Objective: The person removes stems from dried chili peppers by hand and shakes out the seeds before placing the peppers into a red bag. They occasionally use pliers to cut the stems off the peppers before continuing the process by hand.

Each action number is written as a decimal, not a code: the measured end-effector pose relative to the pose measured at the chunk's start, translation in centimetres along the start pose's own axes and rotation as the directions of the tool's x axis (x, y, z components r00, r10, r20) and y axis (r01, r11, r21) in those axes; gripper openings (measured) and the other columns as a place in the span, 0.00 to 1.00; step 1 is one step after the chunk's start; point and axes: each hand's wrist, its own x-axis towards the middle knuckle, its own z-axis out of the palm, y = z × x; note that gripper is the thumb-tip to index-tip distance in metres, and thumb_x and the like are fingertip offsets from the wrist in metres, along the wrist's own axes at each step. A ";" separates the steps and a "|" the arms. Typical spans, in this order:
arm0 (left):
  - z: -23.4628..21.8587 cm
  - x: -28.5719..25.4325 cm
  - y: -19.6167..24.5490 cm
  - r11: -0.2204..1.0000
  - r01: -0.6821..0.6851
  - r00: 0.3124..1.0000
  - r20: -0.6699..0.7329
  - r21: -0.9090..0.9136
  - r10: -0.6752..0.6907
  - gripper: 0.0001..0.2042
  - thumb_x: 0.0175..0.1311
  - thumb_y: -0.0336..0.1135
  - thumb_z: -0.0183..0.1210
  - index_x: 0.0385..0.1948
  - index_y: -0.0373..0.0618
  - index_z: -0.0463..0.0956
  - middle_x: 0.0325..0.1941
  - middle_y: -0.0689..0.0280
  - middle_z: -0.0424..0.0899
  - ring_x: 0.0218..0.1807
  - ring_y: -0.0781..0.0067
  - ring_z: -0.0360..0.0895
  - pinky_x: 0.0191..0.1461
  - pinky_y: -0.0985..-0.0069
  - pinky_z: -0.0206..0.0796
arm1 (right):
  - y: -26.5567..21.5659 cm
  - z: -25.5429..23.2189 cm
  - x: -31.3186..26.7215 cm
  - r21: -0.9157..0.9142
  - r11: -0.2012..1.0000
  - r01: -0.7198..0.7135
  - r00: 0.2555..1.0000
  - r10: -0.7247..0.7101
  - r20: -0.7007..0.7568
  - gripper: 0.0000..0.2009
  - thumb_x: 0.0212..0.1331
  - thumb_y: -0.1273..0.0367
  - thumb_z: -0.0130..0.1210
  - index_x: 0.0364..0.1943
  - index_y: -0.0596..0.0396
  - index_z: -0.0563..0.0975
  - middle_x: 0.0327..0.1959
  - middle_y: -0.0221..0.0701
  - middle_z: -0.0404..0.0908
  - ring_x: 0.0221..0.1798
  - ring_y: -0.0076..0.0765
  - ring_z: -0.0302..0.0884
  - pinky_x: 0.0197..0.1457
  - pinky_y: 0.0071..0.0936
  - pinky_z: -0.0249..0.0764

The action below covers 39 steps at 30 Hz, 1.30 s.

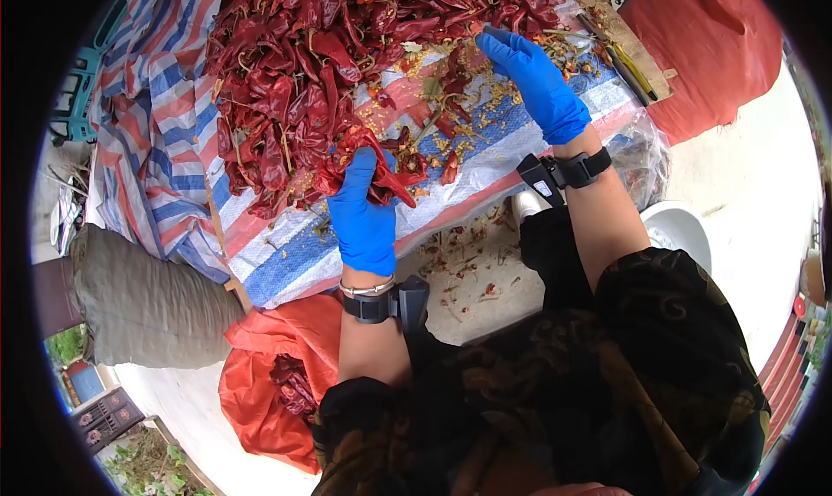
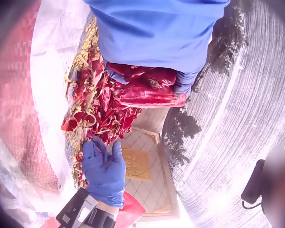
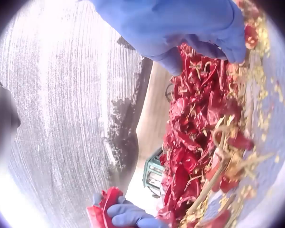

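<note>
My blue-gloved left hand (image 1: 360, 223) grips a few dried red chilies (image 1: 394, 182), its thumb laid over them, at the near edge of the big pile. In the left wrist view the glossy chilies (image 2: 149, 97) stick out below the palm. My right hand (image 1: 539, 84), also gloved in blue, is over the scattered seeds and stems to the right, fingers loosely bent and apart from the left hand. No chili shows in its fingers (image 2: 102, 148). The heap of dried chilies (image 1: 295, 97) spreads across the far side of the striped sheet (image 1: 295, 266).
A pair of yellow-handled scissors or pliers (image 1: 631, 69) lies at the board's right edge. Red sacks stand at right (image 1: 706, 54) and lower left (image 1: 251, 392), the latter holding chilies. A white basin (image 1: 693, 227) and a grey-green sack (image 1: 143, 301) flank the table.
</note>
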 end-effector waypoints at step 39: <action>-29.3 -23.8 17.8 0.341 0.334 0.517 -0.473 0.879 0.713 0.51 0.32 0.53 0.70 0.57 0.30 0.53 0.60 0.48 0.60 0.62 0.57 0.59 0.61 0.69 0.54 | -1.0 -0.5 -4.6 -0.008 0.892 0.453 0.891 -0.453 -0.039 0.14 0.58 0.71 0.46 0.47 0.59 0.74 0.47 0.31 0.76 0.52 0.25 0.68 0.59 0.23 0.59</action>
